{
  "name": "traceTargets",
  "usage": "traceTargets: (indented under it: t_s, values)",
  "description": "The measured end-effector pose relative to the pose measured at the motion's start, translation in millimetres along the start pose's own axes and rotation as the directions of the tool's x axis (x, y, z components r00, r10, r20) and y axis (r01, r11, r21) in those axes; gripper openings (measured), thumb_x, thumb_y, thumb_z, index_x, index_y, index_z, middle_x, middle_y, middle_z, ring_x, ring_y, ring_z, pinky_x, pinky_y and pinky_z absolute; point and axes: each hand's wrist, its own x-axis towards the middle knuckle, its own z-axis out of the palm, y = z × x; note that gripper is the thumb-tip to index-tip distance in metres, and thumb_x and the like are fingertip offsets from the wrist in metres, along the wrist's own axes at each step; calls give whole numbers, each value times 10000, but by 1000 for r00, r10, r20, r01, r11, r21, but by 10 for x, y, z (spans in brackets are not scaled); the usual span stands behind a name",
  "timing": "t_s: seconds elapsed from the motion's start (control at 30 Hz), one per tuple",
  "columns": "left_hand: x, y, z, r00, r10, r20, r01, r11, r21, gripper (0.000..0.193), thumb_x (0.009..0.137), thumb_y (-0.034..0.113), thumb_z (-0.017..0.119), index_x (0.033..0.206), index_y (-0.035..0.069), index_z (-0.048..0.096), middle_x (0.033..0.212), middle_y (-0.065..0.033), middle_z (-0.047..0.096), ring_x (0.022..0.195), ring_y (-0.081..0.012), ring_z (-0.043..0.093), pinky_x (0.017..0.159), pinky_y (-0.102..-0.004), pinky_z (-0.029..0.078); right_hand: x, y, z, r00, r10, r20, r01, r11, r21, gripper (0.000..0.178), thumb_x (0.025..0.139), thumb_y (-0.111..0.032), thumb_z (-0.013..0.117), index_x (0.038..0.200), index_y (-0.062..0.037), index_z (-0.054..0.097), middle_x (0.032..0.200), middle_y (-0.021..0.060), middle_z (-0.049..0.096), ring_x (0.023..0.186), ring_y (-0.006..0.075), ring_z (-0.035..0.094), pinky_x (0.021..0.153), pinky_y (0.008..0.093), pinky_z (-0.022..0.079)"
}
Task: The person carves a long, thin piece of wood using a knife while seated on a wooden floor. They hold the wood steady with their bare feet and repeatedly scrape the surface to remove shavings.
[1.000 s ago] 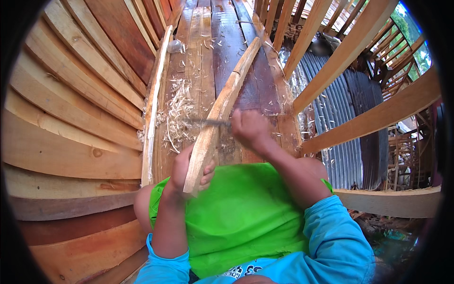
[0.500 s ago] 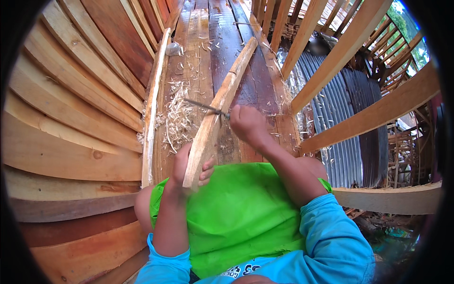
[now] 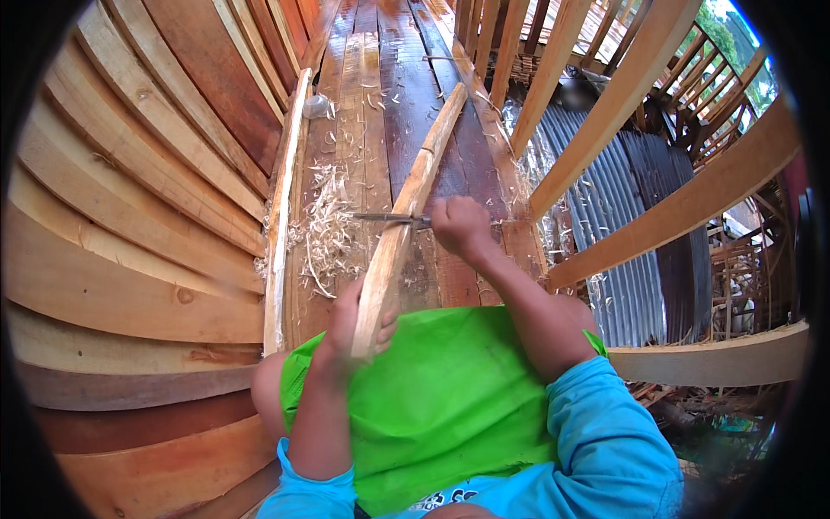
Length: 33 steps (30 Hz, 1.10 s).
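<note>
Gripping the near end of a long, pale, slightly curved wooden piece point(image 3: 380, 275), the person's left hand point(image 3: 346, 317) has its fingers curled around the wood's sides, just above the stretched bright-green cloth point(image 3: 441, 389) over the lap. The piece slants away and rightward over the brown plank floor point(image 3: 424, 281); whether its far end touches the boards cannot be told. The right hand point(image 3: 462, 227) is closed in a fist, its fingers wrapped around the handle of a narrow dark metal knife point(image 3: 372, 216), whose blade lies across the middle of the wood and points left. Beyond the blade's tip, a heap of thin, curly, cream-coloured shavings point(image 3: 328, 229) lies on the planks. Near a pale wooden edge strip point(image 3: 278, 225) sits a small clear rounded container point(image 3: 316, 107), well apart from both hands.
</note>
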Motion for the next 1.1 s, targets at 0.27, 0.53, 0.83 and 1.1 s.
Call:
traceTargets:
  t_s: [0.27,0.53,0.83,1.1]
  values:
    - [-82,8,10,999,19,-27,-17,998,64,390,978,404,270,1064,104,504,623,-44,451,413,-148,403,338,-265,319,-23,-192,-91,987,160,30,-163,978,130,535,935,-317,356,621,0,651,638,238,624,656,462,625,709,532,504]
    - [-141,136,-94,998,29,50,-31,998,46,447,976,388,292,1179,70,533,625,-42,454,440,-136,407,355,-266,319,-190,-163,-277,981,-194,27,177,938,297,386,964,-368,488,780,-33,539,614,193,564,603,413,584,578,510,431]
    - [-186,191,-163,993,-2,121,8,999,-51,459,976,381,284,1196,55,522,640,-49,455,444,-138,409,363,-260,321,-157,-142,-185,932,-352,85,330,922,201,285,950,-325,532,824,-69,548,605,172,543,603,394,582,545,487,422]
    - [-184,178,-74,999,25,42,-27,999,43,440,976,378,282,1193,76,517,630,-39,447,435,-134,401,361,-260,321,-132,-58,-58,914,-399,-71,401,866,299,369,962,-356,510,726,-74,539,565,148,525,529,378,554,516,480,410]
